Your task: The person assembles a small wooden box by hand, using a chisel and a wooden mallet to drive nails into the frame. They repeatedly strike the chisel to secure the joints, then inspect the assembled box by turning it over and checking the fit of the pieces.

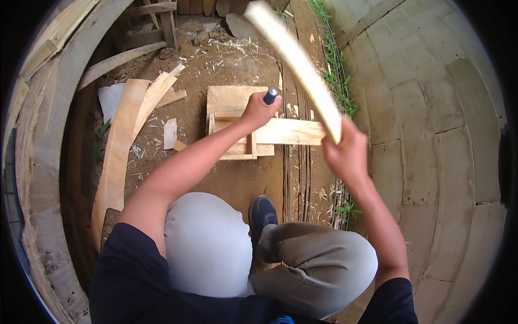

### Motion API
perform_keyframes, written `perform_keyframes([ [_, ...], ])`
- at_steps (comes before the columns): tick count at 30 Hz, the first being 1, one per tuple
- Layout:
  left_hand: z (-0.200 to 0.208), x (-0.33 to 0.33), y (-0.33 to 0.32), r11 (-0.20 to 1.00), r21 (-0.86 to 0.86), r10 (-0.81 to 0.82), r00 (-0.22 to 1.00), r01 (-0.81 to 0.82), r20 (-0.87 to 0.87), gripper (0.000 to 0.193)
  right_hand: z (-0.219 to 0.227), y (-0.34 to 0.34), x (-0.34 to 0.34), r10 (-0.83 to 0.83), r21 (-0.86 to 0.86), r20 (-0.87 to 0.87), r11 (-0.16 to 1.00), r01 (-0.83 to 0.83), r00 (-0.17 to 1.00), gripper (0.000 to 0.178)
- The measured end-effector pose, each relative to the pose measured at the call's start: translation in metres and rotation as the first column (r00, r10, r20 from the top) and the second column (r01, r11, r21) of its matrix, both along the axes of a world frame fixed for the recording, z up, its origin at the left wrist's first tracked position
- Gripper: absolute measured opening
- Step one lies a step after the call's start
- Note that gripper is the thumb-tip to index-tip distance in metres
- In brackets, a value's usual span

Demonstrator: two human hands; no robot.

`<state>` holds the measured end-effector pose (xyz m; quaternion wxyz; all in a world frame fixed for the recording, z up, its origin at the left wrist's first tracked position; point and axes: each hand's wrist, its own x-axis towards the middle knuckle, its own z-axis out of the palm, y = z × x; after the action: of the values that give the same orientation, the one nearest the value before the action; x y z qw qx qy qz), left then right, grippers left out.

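My left hand (258, 112) is closed around an upright chisel (270, 96). Its dark blue handle and metal cap show above my fist, and its blade is hidden. Just below that fist lies a pale wooden board (294, 132), reaching right from a low wooden work base (229, 97) made of planks and small upright pieces. My right hand (348, 151) grips the lower end of a long, pale wooden stick (297, 59). The stick is raised and slants up to the left, apart from the chisel, its upper part smeared by motion.
Long wooden planks (123, 140) and offcuts lie on the dirt at left, with chips scattered about. A grey block wall (431, 135) rises at right, bordered by green weeds (337, 81). A large curved timber (40, 162) stands far left. My shoe (263, 213) is near the base.
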<state>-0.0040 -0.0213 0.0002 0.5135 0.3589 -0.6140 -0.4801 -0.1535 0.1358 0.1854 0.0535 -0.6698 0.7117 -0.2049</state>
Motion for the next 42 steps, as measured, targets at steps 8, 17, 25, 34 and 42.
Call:
perform_keyframes([
  [8, -0.004, 0.008, 0.006, 0.992, 0.108, -0.068, 0.994, 0.058, 0.085, 0.037, -0.025, 0.003, 0.008, -0.064, 0.419, -0.147, 0.9, 0.12, 0.987, 0.023],
  [17, -0.004, 0.004, 0.01, 0.99, 0.119, -0.086, 0.992, 0.075, 0.09, 0.032, -0.029, 0.008, 0.004, -0.01, 0.412, -0.227, 0.905, 0.106, 0.974, 0.022],
  [25, -0.006, -0.001, 0.014, 0.995, 0.076, -0.071, 0.997, 0.072, -0.02, 0.035, -0.035, 0.01, 0.005, 0.03, 0.436, -0.233, 0.897, 0.077, 0.972, 0.028],
  [34, -0.008, 0.003, 0.013, 0.991, 0.098, -0.101, 0.991, 0.092, 0.091, 0.035, -0.039, 0.013, 0.005, 0.02, 0.416, -0.186, 0.908, 0.06, 0.982, 0.027],
  [42, -0.004, 0.003, 0.012, 0.994, 0.108, -0.041, 0.995, 0.032, 0.086, 0.034, -0.039, 0.012, -0.001, -0.065, 0.446, -0.143, 0.887, 0.123, 0.988, 0.028],
])
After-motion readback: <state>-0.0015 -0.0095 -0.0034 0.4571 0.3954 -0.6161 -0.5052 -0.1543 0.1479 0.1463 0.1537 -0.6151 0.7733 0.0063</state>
